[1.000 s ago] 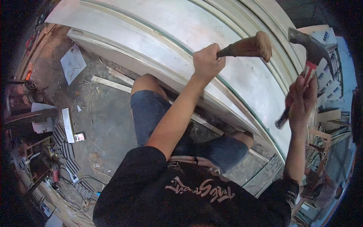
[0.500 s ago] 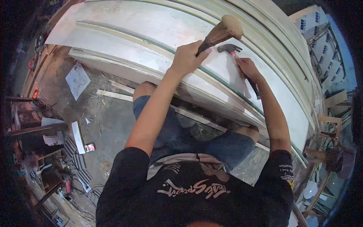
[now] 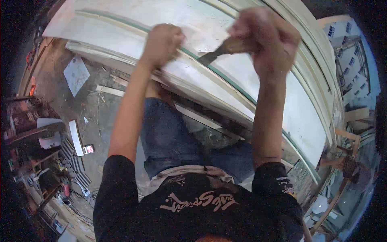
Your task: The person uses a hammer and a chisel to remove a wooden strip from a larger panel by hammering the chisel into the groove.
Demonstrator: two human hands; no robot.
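My right hand [image 3: 272,40] is raised over the white panel [image 3: 113,34], blurred, its fingers closed round a wooden-handled tool with a flat dark blade [image 3: 213,55]. The blade slants down to the left, its tip near a green-edged strip [image 3: 230,78] running along the panel. To the left my left hand [image 3: 163,45] hovers over the panel's near side, its fingers curled into a fist. Blur and the hand's angle hide whatever it may hold. No hammer shows in the present view.
Long pale boards lie stacked beyond and beneath the panel. A white diamond-shaped sheet [image 3: 76,76], wood strips [image 3: 109,90] and a small red-and-white pack [image 3: 88,149] lie on the floor at left. A wooden frame [image 3: 348,137] stands at right.
The wooden-handled tool has passed from my left hand to my right. The hammer that my right hand held has gone from sight. My left hand has moved left and closed.
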